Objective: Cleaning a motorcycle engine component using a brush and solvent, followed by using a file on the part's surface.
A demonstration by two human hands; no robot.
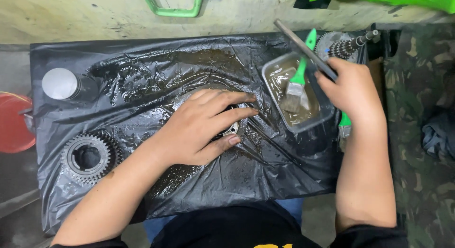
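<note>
Now, left hand: the left hand (201, 127) lies palm down at the middle of the black plastic sheet (142, 77), its grip spread flat over a metal part (232, 127) that is mostly hidden beneath it.
Right hand: the right hand (353, 89), at 2 o'clock from the left, has its grip closed around a flat metal bar (303, 48) that slants up toward 11 o'clock.
Tray: a clear plastic tray (327, 116) of murky liquid sits just left of the right hand, under the bar.
Brush: 1 green-handled brush (298, 77) stands in the tray, bristles down in the liquid.
Gear: 1 toothed gear (90, 158) lies at 8 o'clock on the sheet, well apart from both hands.
Shaft: a geared shaft (346, 46) rests at 1 o'clock, beyond the right hand.
Can: a round grey-topped can (60, 83) stands at 10 o'clock.
Surface: oily sheet covers it.
</note>
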